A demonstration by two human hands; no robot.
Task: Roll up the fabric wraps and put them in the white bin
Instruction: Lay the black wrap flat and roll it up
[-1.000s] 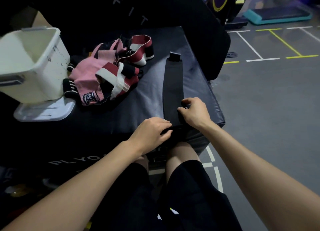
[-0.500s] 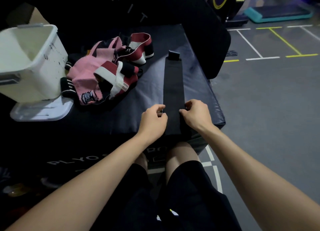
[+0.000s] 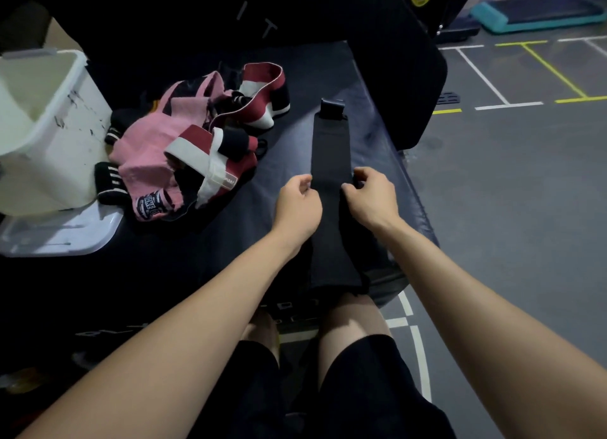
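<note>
A long black fabric wrap (image 3: 330, 149) lies flat and lengthwise on the black padded box (image 3: 377, 119), its near end hanging over the front edge above my knees. My left hand (image 3: 297, 203) pinches the wrap's left edge and my right hand (image 3: 372, 197) pinches its right edge, both about midway along the strip. A heap of pink, red, white and black wraps (image 3: 184, 152) lies to the left. The white bin (image 3: 42, 133) stands at the far left, open, resting on its lid.
The bin's translucent lid (image 3: 65, 235) lies flat under the bin. A large black pad (image 3: 328, 18) leans behind the box. To the right is grey gym floor (image 3: 509, 192) with painted lines, and a teal step platform (image 3: 538, 14) far back.
Both hands have slid forward along the black wrap from its near end to its middle, and the left hand has shifted from on top of the wrap to its left edge.
</note>
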